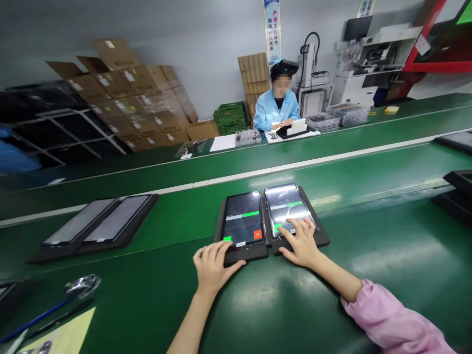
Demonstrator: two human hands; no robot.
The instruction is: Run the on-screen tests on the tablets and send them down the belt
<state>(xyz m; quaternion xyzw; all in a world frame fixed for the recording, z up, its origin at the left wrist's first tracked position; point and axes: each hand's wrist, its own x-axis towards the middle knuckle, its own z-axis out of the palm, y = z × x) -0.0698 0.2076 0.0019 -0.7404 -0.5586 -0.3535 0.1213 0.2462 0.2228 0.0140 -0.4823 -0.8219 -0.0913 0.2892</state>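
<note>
Two tablets lie side by side in black foam trays in front of me. The left tablet (241, 226) is lit, with green bars and a red-orange square on its dark screen. The right tablet (283, 196) shows green patches and a bright glare. My left hand (213, 263) rests with fingers apart on the lower left corner of the left tray (250, 254). My right hand (300, 241) is spread over the lower part of the right tablet, its index finger at a green patch. Its thumb is by the front edge of the right tray (320, 236).
More tablets (118, 219) in a foam tray lie to the left. Yellow paper (70, 334), a blue pen-like stick (37, 319) and a clear plastic item (83, 285) are at lower left. Black trays (457, 191) sit at far right. Across the belt (184, 211) a co-worker (276, 108) sits.
</note>
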